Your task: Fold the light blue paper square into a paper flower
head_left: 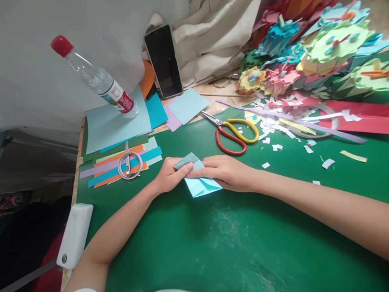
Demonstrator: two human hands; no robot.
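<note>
A folded piece of light-blue paper [202, 187] is held between both hands over the green mat [194, 235]. My left hand [172, 174] pinches its left side, thumb on top. From the right, my right hand [229, 172] grips the other side, with fingers behind the paper and partly hidden. The lower edge of the paper shows an opened fold. Just beyond my right hand lie scissors [232, 134] with one red and one yellow handle, blades pointing up and left.
Coloured paper strips [103, 170] lie at left under a tape ring [130, 165]. A bottle [115, 95] stands on paper sheets [115, 125]; a phone [164, 61] leans behind. White scraps [276, 121] and folded paper flowers [334, 48] fill the back right. A white device [75, 235] sits at the left edge.
</note>
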